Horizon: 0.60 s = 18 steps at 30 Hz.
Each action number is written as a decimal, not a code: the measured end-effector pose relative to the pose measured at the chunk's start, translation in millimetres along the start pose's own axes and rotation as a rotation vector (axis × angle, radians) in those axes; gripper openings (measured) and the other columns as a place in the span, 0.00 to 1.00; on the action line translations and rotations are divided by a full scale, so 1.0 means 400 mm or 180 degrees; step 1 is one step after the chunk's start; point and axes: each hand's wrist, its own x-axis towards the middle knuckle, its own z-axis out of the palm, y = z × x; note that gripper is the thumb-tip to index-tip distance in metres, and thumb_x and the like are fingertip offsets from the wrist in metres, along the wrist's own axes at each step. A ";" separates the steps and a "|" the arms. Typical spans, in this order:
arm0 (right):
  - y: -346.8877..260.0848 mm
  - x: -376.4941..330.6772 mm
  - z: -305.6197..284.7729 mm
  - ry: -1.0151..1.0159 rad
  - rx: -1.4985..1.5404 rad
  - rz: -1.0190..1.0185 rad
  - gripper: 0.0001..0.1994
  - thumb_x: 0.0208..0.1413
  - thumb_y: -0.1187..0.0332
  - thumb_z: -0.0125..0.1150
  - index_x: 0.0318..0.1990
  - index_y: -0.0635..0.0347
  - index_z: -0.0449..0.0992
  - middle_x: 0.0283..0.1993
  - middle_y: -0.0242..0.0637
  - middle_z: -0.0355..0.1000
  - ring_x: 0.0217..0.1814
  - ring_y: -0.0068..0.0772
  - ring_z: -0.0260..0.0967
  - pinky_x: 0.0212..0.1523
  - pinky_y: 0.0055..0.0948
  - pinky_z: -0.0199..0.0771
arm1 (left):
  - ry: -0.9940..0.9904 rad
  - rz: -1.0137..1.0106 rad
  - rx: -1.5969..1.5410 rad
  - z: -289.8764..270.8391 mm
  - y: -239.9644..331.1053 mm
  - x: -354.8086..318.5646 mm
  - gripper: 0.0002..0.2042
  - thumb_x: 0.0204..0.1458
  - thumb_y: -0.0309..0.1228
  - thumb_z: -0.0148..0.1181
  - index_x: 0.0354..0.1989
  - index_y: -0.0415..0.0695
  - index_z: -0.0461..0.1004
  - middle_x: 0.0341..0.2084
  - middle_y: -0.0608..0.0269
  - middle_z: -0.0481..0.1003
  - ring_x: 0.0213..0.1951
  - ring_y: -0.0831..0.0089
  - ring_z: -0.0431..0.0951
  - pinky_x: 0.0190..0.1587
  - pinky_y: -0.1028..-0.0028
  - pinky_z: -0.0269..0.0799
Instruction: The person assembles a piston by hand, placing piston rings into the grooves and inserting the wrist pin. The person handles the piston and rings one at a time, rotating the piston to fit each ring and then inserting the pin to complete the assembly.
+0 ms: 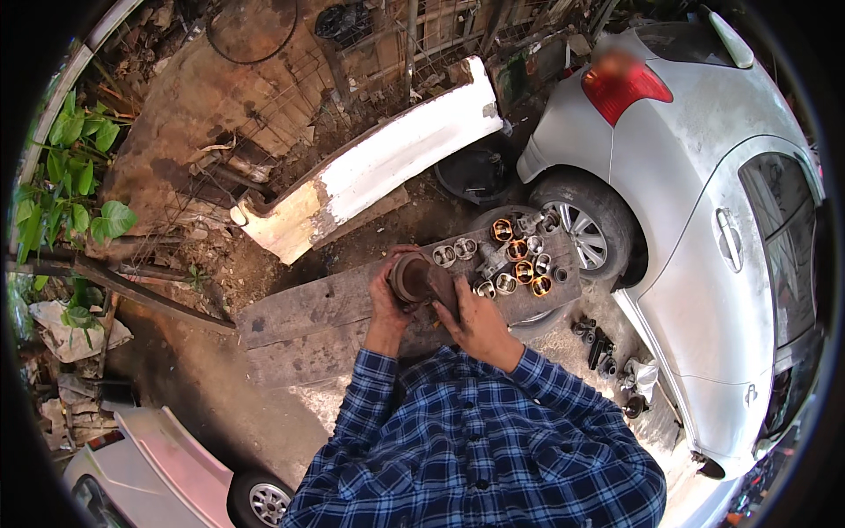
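My left hand (384, 304) is wrapped round a short, dark brown cylinder (407, 278) with a round rim, held above a wooden plank bench. My right hand (482, 324) grips a brown, flat, bent piece (442, 289) with thumb and fingers, its far end against the cylinder. Its exact kind is not clear. Two silver engine pistons (454, 253) stand on the plank just beyond my hands. To their right is a cluster of several more pistons (505, 283), some with orange-gold insides (525, 271) and some plain silver.
The worn wooden bench (304, 312) runs under my hands. A silver car (678, 229) stands close on the right, its rear wheel (585, 231) near the bench end. Dark metal parts (601, 348) lie on the ground. A white bumper (387, 172), black tub (475, 172) and pinkish car (167, 466) are around.
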 end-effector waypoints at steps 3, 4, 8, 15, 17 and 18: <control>-0.014 0.015 -0.009 0.0040 0.0015 0.0049 0.26 0.62 0.65 0.58 0.56 0.80 0.58 0.30 0.62 0.73 0.28 0.64 0.72 0.26 0.50 0.72 | 0.0109 0.0099 0.0465 -0.018 -0.007 0.001 0.14 0.59 0.36 0.51 0.49 0.44 0.73 0.42 0.62 0.77 0.46 0.69 0.78 0.47 0.71 0.78; -0.020 0.015 -0.014 -0.0003 0.0054 0.0168 0.26 0.61 0.65 0.58 0.56 0.80 0.58 0.30 0.62 0.73 0.27 0.64 0.72 0.26 0.50 0.72 | 0.0359 -0.0210 0.0217 -0.021 -0.009 -0.002 0.14 0.59 0.37 0.50 0.48 0.44 0.73 0.42 0.61 0.77 0.46 0.69 0.78 0.47 0.71 0.79; -0.040 0.029 -0.032 -0.0362 -0.0257 0.0102 0.28 0.61 0.64 0.58 0.58 0.82 0.57 0.30 0.61 0.73 0.26 0.61 0.73 0.24 0.47 0.72 | -0.0235 0.0009 -0.0120 -0.026 0.004 -0.003 0.15 0.61 0.38 0.49 0.51 0.44 0.72 0.44 0.60 0.77 0.46 0.68 0.79 0.47 0.70 0.79; -0.042 0.053 -0.031 -0.0286 -0.0177 0.0194 0.30 0.61 0.64 0.59 0.60 0.81 0.56 0.35 0.64 0.73 0.30 0.61 0.75 0.28 0.48 0.76 | 0.0302 -0.0115 -0.0023 -0.018 0.022 -0.023 0.13 0.60 0.36 0.48 0.46 0.43 0.72 0.40 0.61 0.76 0.43 0.70 0.79 0.44 0.72 0.78; -0.037 0.043 -0.024 -0.0476 -0.0112 0.0081 0.29 0.62 0.64 0.58 0.59 0.80 0.55 0.34 0.63 0.73 0.29 0.61 0.75 0.27 0.48 0.75 | 0.0094 0.0188 0.0252 -0.005 0.035 -0.029 0.12 0.60 0.35 0.48 0.46 0.43 0.72 0.40 0.61 0.76 0.43 0.70 0.78 0.44 0.72 0.78; -0.031 0.039 -0.017 0.0021 0.0022 -0.0520 0.29 0.62 0.65 0.58 0.60 0.79 0.54 0.33 0.61 0.73 0.29 0.61 0.75 0.26 0.47 0.74 | 0.0047 0.0376 0.0492 0.004 0.040 -0.031 0.12 0.60 0.34 0.49 0.46 0.43 0.72 0.40 0.61 0.76 0.43 0.70 0.78 0.44 0.73 0.78</control>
